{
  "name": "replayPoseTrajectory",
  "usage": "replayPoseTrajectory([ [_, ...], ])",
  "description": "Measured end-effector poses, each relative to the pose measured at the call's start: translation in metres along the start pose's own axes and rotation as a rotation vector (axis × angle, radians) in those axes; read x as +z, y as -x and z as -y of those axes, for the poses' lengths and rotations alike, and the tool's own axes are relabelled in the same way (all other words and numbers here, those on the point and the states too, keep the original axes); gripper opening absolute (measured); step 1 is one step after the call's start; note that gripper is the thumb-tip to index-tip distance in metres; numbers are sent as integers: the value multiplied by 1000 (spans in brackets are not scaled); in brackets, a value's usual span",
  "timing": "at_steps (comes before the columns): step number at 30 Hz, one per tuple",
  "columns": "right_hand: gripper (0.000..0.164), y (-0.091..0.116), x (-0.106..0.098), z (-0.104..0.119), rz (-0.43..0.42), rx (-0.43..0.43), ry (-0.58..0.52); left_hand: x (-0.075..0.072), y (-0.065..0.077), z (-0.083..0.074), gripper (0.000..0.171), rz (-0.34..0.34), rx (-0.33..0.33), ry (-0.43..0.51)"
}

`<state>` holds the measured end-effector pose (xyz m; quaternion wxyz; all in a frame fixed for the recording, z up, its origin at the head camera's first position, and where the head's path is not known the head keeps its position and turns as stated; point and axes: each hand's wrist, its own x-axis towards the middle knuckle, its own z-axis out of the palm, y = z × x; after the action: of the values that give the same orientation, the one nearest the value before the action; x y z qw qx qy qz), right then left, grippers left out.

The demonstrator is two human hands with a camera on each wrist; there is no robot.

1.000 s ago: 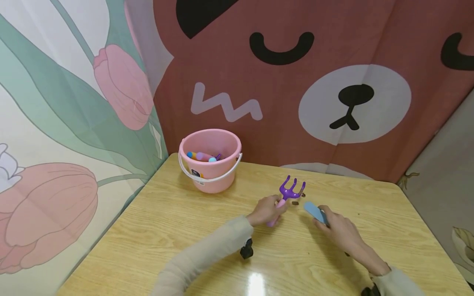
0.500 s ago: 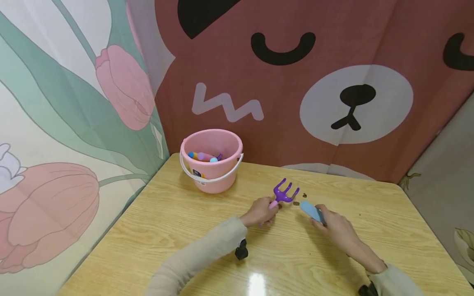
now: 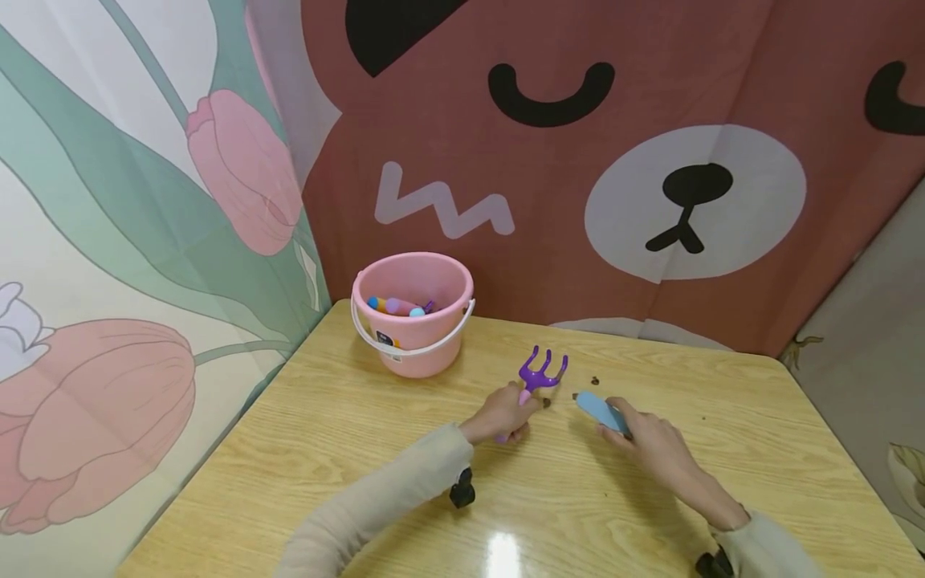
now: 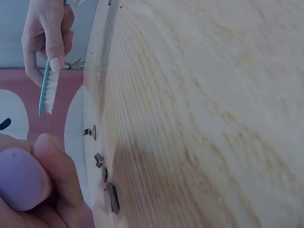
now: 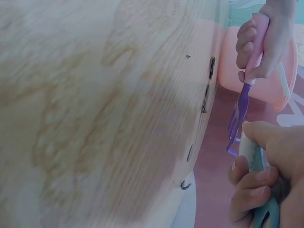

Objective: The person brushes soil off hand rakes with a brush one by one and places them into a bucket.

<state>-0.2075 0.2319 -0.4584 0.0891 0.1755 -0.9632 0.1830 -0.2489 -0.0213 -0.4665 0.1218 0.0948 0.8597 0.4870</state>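
Observation:
My left hand grips the pink handle of a small hand fork with purple prongs. The prongs point away over the table, above the surface. In my right hand is a light blue brush. Its white bristles show in the left wrist view, with the thumb lying along them. Between and beyond the two tools lie brown crumbs on the wooden table. One brown clump sits close to the left hand. The right wrist view has the fork's purple head beyond the brush.
A pink bucket with a white handle stands at the back left, holding several coloured-handled tools. Printed cloth hangs behind the table. Further brown clumps lie below my left hand in its wrist view.
My left hand has drawn the fork leftward, uncovering a brown clump beside it. The right hand has shifted a little to the left with the brush. The bucket stays put.

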Motion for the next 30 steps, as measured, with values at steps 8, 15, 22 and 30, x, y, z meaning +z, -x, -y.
replayPoseTrajectory([
  [8, 54, -2, -2, 3, -77, -23, -14, -2, 0, 6, 37, -25, 71, -89],
  [15, 48, -7, -2, 5, -119, -45, -34, -4, 6, 6, 38, -9, 86, -93],
  [22, 52, -15, -5, 11, -112, -54, -25, -3, 15, -2, 56, 4, 53, -103],
  [30, 48, -18, 1, 19, -121, -114, -63, 2, 20, -1, 61, 26, 75, -76],
])
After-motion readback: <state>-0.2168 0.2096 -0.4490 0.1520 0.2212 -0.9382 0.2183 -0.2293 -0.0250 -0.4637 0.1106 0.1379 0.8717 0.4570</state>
